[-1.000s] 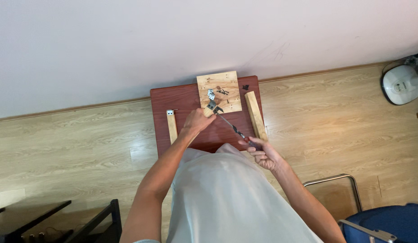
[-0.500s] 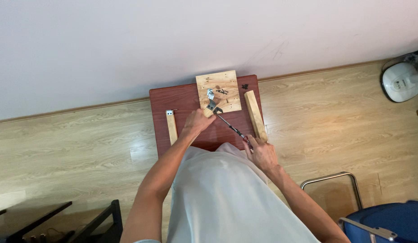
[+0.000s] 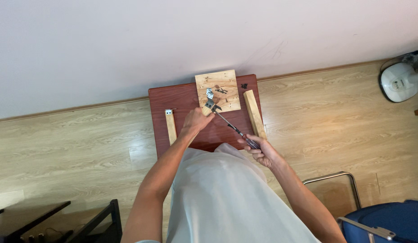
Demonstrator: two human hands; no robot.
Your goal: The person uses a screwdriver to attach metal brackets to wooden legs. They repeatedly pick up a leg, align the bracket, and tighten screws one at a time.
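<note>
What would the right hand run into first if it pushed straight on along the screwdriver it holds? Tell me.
The right hand points up and left along the screwdriver. That line meets the small metal bracket at the tip, held by the left hand on a wood piece, with the light wooden board just beyond. Depth is hard to judge.

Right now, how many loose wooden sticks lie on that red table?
2: one wooden stick left of the left hand, another near the table's right edge. Hands may hide a third.

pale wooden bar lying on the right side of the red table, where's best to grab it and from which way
Probably the middle of the pale wooden bar, pinched across its narrow width from above. It lies flat on the dark red table, long sides bare, and a mid-length grip should keep it balanced.
</note>
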